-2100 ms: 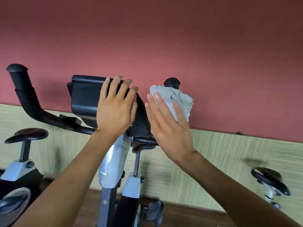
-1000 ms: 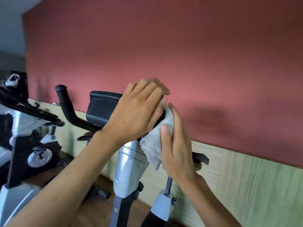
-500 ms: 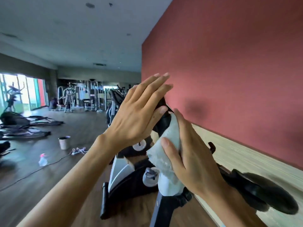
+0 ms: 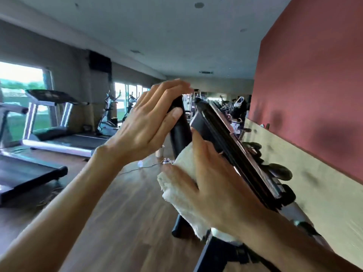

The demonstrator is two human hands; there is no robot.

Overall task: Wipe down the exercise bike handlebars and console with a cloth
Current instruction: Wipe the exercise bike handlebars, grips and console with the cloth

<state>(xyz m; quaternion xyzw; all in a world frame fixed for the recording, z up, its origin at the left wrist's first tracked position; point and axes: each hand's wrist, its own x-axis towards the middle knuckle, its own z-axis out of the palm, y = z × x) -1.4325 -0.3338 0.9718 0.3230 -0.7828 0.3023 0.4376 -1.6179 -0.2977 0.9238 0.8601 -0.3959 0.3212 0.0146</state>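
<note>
A black upright handlebar (image 4: 179, 130) of the exercise bike rises at centre. My left hand (image 4: 149, 122) rests flat against its left side, fingers extended and thumb on the bar. My right hand (image 4: 208, 179) presses a white cloth (image 4: 182, 191) against the lower part of the bar. To the right, the dark console (image 4: 235, 152) slants down and is seen edge-on. The bike frame (image 4: 214, 254) shows below my right wrist.
A red wall (image 4: 314, 95) with a pale lower panel runs along the right, with more bikes lined against it. Treadmills (image 4: 59, 132) stand at the left on the wood floor. A cup (image 4: 159, 152) and a cable lie on the floor behind the bar.
The view has swung left from the wall to down the gym. My right hand with the cloth has moved from the console's right side to the handlebar; my left hand stays on the bar.
</note>
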